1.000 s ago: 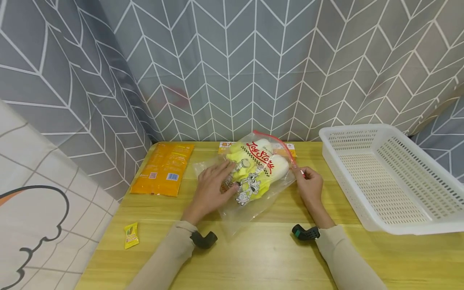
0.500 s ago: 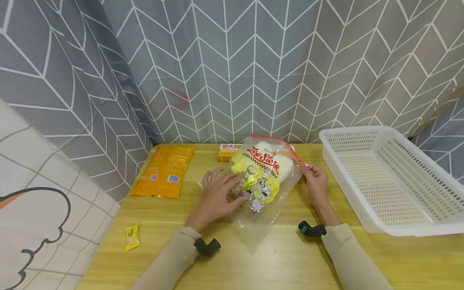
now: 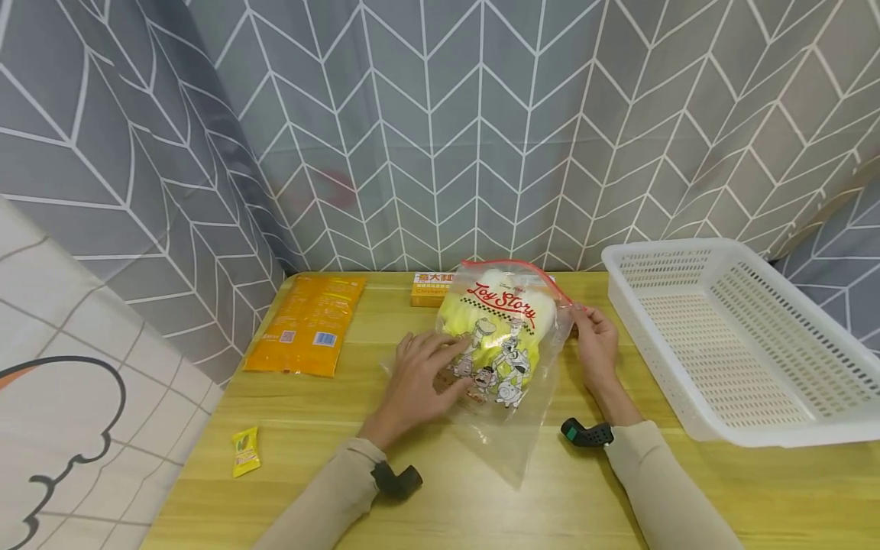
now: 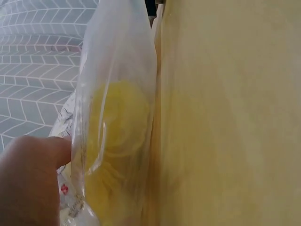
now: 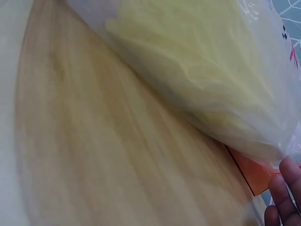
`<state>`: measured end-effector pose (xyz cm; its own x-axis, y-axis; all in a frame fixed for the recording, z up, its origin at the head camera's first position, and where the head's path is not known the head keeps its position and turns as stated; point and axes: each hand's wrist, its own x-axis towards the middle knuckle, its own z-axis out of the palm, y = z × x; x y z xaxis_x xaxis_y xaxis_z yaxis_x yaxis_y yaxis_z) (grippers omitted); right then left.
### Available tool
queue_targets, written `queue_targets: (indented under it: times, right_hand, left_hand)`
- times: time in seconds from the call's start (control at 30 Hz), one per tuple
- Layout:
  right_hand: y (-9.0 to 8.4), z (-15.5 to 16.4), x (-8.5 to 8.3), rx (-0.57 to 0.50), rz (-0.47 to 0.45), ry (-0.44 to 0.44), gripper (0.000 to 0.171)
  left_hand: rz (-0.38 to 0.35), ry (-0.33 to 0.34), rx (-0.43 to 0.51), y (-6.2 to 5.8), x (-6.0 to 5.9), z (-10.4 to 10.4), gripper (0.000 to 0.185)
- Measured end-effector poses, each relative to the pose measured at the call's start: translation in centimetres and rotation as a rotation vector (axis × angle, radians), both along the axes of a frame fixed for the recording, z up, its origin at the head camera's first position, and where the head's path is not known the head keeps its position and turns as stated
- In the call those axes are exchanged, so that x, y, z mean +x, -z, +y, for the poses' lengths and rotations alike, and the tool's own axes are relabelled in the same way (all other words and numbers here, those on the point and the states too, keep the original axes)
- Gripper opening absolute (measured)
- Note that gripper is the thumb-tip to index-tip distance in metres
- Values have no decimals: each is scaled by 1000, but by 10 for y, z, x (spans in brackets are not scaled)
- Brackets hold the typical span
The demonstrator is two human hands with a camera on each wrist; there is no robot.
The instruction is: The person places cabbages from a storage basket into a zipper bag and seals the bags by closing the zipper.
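Note:
A clear zip bag [image 3: 505, 347] with cartoon print and a red seal strip holds a yellow-and-white cabbage; it lies tilted on the wooden table [image 3: 481, 489]. My left hand [image 3: 419, 382] rests with spread fingers on the bag's left side. At the bag's upper right corner, my right hand [image 3: 593, 340] pinches the end of the red seal. In the left wrist view the bag [image 4: 113, 132] stands beside a finger [image 4: 33, 160]. The right wrist view shows the bag [image 5: 211, 75] close up with fingertips [image 5: 282, 193] at its lower right.
A white perforated basket [image 3: 736, 336] sits at the table's right. An orange packet [image 3: 309, 325] lies at the back left, a small orange box [image 3: 428, 289] behind the bag, a little yellow candy [image 3: 245, 451] near the left front. Patterned curtains close off the back and left.
The bag has turned, its bottom corner swinging right and toward me. My left hand slid down its left side. My right hand kept its pinch on the seal.

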<state>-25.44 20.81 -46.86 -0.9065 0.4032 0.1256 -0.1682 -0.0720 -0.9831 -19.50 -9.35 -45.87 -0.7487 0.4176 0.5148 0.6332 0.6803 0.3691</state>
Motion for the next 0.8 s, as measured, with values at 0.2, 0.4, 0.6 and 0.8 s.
queue_targets:
  times: [0.2,0.4,0.6,0.8]
  right_hand:
    - [1,1,-2,72,-35,4,25]
    - [1,1,-5,84,-39,-10,23]
    - [1,0,-5,20,13,-37,15]
    - [4,0,-4,39,69,-44,25]
  left_hand:
    - [13,-18,45,-4,-1,-2,50]
    - [-49,7,114,-13,-2,-10,48]
    - [-175,48,116,-17,-3,-17,51]
    - [-262,134,104,-21,-3,-23,47]
